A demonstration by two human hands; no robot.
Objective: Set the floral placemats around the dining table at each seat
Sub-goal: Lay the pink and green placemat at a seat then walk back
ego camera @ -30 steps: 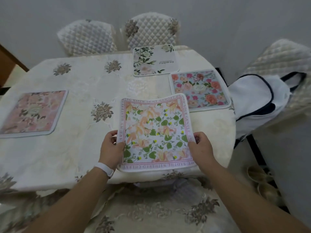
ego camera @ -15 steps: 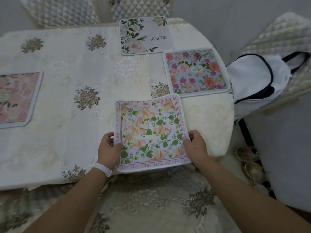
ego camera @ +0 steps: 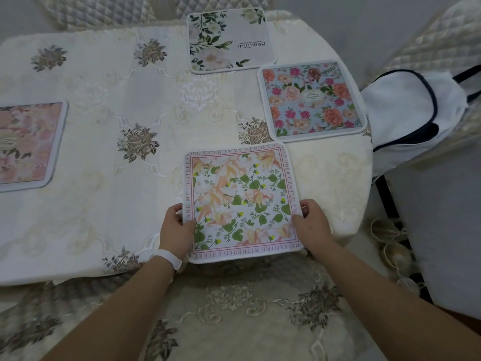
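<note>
- The left hand pinches the left side of the peach placemat near its lower corner. The thumb lies on the printed face and the curled fingers are tucked against the edge.
- The right hand holds the same placemat on its right side, level with the left hand. The thumb is on top over the lettered border, and the fingers are curled round the edge.
- A white wristband sits on the left wrist, just below the placemat's lower left corner.
- The peach placemat lies between the two hands on the table, straight ahead of the person. Its near edge reaches the drop of the tablecloth (I cannot tell whether that edge rests there or is slightly lifted).
- Just beyond the peach placemat's far right corner lies a blue placemat with pink and orange roses, flat on the cloth and close to it but not touching.
- Farther beyond the peach placemat, at the far side of the table, lies a white placemat with green leaves and the word "Beautiful". One of its corners comes close to the blue one.
- Well to the left of the peach placemat, a pink placemat lies flat, partly cut off by the picture's edge.
- Beyond the white placemat stand quilted chairs.
- To the right of the peach placemat, past the table's edge, a white bag with dark trim rests on another quilted chair.
</note>
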